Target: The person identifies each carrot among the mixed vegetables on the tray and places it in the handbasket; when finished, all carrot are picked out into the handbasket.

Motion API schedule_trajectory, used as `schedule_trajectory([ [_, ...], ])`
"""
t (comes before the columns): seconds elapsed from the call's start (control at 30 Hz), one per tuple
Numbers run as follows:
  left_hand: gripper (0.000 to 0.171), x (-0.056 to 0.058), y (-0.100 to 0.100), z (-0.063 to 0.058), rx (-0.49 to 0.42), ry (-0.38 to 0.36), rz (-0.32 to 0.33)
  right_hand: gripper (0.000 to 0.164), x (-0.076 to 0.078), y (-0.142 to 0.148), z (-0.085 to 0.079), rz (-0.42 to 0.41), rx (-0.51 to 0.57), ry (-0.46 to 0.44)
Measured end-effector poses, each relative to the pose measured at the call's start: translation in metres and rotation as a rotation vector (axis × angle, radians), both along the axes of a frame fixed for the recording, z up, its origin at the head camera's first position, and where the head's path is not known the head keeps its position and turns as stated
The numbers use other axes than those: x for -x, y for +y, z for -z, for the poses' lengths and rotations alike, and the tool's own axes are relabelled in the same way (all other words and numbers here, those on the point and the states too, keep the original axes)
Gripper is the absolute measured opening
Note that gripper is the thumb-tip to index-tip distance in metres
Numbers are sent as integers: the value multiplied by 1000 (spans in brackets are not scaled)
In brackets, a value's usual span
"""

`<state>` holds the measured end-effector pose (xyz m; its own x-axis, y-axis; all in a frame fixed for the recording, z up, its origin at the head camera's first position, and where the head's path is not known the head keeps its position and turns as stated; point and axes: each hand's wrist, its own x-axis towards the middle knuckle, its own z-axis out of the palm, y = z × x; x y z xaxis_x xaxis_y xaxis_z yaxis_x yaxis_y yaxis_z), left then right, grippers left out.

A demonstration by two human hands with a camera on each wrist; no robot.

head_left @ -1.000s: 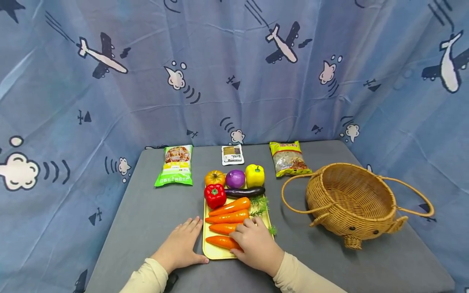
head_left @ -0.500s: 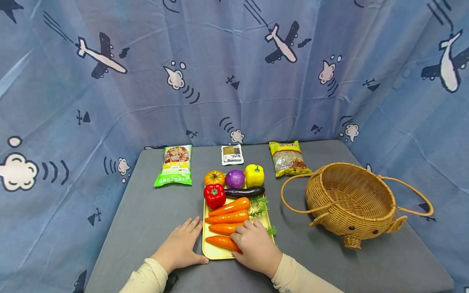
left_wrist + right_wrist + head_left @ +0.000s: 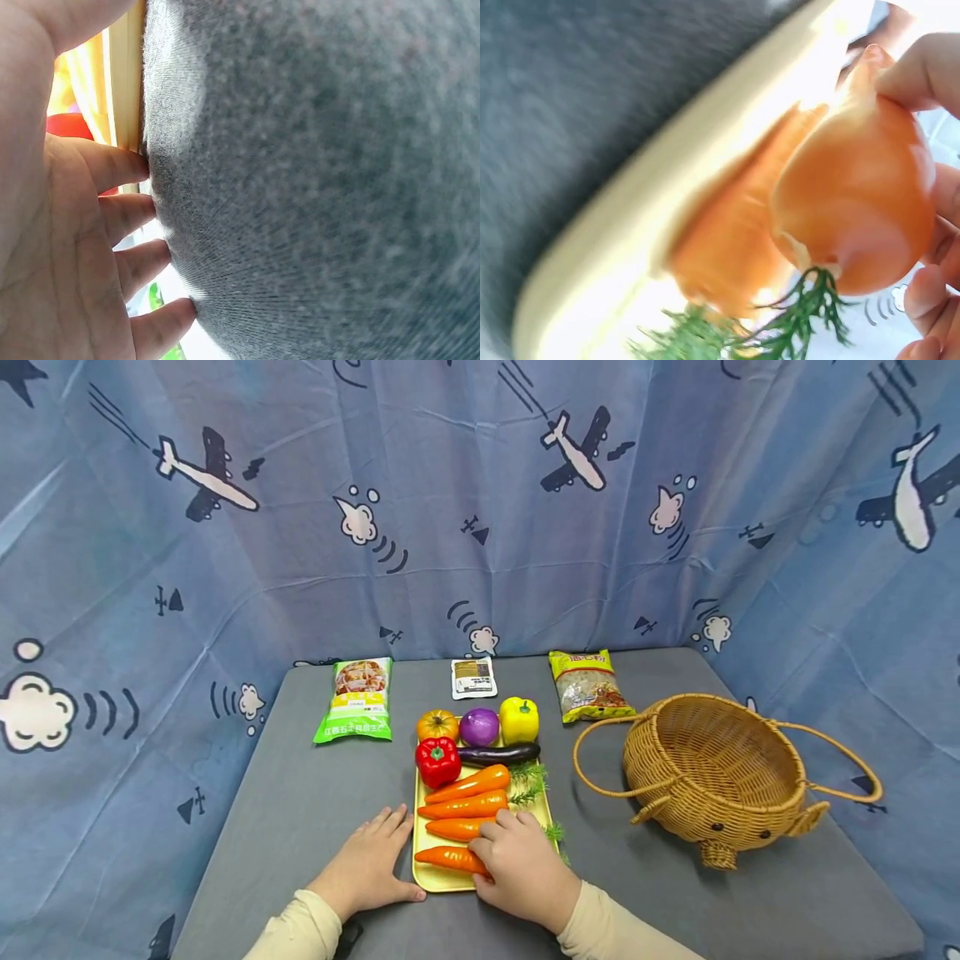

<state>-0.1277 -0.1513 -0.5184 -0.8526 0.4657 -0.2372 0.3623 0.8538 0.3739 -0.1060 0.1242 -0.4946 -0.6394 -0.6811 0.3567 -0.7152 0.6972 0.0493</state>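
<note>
In the head view my right hand (image 3: 528, 870) holds the nearest carrot (image 3: 450, 858) over the front of a yellow tray (image 3: 442, 883). The right wrist view shows thumb and fingers at opposite sides of this carrot (image 3: 855, 202), its green top hanging down. Another carrot (image 3: 731, 217) lies beyond it on the tray. My left hand (image 3: 371, 860) rests on the table with fingers extended, by the tray's left edge; in the left wrist view its fingers (image 3: 124, 169) reach down to the grey cloth. Several carrots (image 3: 465, 806) lie side by side on the tray.
A red pepper (image 3: 438, 762), an eggplant (image 3: 498, 754), a small pumpkin (image 3: 437, 725), a purple round vegetable (image 3: 479, 727) and a yellow pepper (image 3: 519, 721) fill the tray's back. Three food packets, including a green one (image 3: 356, 700), lie behind. A wicker basket (image 3: 712, 777) stands right.
The nearest carrot's tip has shifted slightly left and the carrot turned a little in my right hand's fingers. My left hand stays in place.
</note>
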Motion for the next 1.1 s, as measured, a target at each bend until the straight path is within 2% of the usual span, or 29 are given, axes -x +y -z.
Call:
schedule_trajectory([
  [0.27,115,-1,0,-2,-7,-2,-8,24,1,11,-34,14,29,73],
  [0.5,115,-1,1,-1,-8,-19,-11,28,7,35,-71,64,47,129],
  [0.63,115,0,0,1,-9,-18,-15,29,11,52,-87,98,52,155],
  [1.1,116,0,1,2,-26,-36,-28,30,24,124,-118,209,105,266],
])
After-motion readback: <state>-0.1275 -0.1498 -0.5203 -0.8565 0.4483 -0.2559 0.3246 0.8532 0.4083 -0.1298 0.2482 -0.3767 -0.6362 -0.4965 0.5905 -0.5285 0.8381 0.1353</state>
